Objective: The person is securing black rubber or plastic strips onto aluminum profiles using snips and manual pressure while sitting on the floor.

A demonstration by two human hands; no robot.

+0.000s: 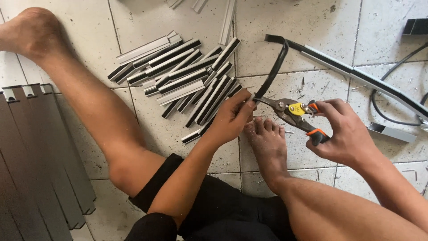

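Clearly, the sharp parts here sit very close to bare skin. The left hand (229, 118) pinches the end of a long dark metal strip (274, 67), and its fingers (244, 106) are right beside the blades of the tin snips (292, 111). If the blades bite too far along, or the strip jumps, they could nip a fingertip. The cut edge of the strip could also scratch the hand, I think.

The right hand (345, 131) is wrapped tight around the orange and black handles of the snips, squeezing them. The blades point to 9 o'clock, toward the left hand.

The strip goes up from the left fingers toward 12 o'clock, bends over, and then runs away to 3 o'clock across the tiled floor (312, 27). So the held end is touching the left fingers, and the snips meet it just beside them.

A bare foot (267, 143) rests on the floor right under the snips, at 6 o'clock. A cut piece could drop on the toes.

A pile of short cut strips (183, 76) lies at 10 o'clock from the left hand. Small metal bits dot the floor, and they could poke the skin.
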